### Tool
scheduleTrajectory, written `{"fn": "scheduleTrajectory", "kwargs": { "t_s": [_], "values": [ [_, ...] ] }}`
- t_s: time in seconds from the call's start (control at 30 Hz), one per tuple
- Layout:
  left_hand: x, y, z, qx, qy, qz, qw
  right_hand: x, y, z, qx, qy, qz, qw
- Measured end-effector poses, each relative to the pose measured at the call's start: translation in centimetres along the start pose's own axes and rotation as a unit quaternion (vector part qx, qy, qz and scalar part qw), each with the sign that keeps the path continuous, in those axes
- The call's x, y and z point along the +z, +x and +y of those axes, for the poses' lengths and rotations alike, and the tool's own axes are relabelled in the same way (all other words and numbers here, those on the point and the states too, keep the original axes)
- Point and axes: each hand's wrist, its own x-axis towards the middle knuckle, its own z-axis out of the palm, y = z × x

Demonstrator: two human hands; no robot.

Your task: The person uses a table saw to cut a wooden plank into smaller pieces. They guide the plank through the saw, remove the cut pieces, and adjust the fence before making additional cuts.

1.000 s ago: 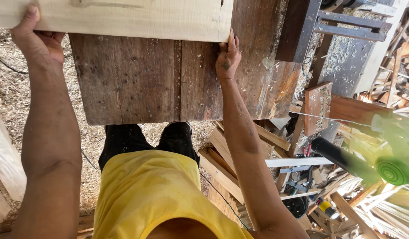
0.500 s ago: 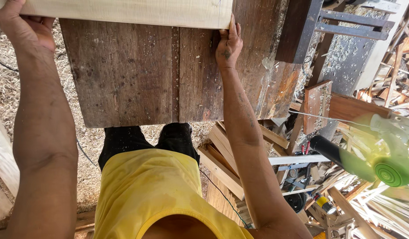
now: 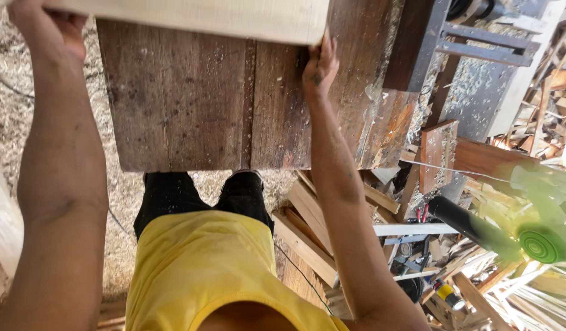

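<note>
- Your left hand [image 3: 47,30] and right hand [image 3: 318,67] grip opposite ends of the pale plank [image 3: 197,18].
- Its long axis runs left-right across the dark desk [image 3: 191,104].
- The left grip is probably closed; it's partly cropped.

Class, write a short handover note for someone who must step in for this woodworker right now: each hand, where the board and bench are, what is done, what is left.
Left hand: grips the left part of the pale, long wooden board, fingers curled over it.
Right hand: holds the board's right end, fingers up against its edge.
The board lies across the far side of the dark, worn plank workbench, flat on its top as far as the view shows.
A green spinning fan stands on the right among wood offcuts.
Done: board on the bench, held at both ends.
Left: any cutting or planing; no tool is in hand.
</note>
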Motion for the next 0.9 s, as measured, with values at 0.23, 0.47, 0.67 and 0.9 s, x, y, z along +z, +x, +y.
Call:
{"fn": "scheduleTrajectory", "kwargs": {
  "t_s": [0.23, 0.47, 0.67, 0.9],
  "values": [
    [-3.0, -2.5, -0.3, 0.005, 0.026, 0.008, 1.0, -0.5, -2.4, 2.4, -0.217, -0.024, 0.054, 0.974],
    [-2.8, -0.6, -0.7, 0.018, 0.044, -0.004, 0.999, 0.1, -0.7, 2.3, -0.243, -0.016, 0.048, 0.969],
    [-1.3, -0.3, -0.2, 0.023, 0.049, 0.008, 0.999, -0.7, 1.0, 2.1, -0.105, 0.055, -0.057, 0.991],
    [-0.7, 1.4, -0.7, 0.051, 0.038, -0.038, 0.997, -0.3, 2.3, 1.4, -0.184, 0.067, -0.014, 0.981]
  ]
}}
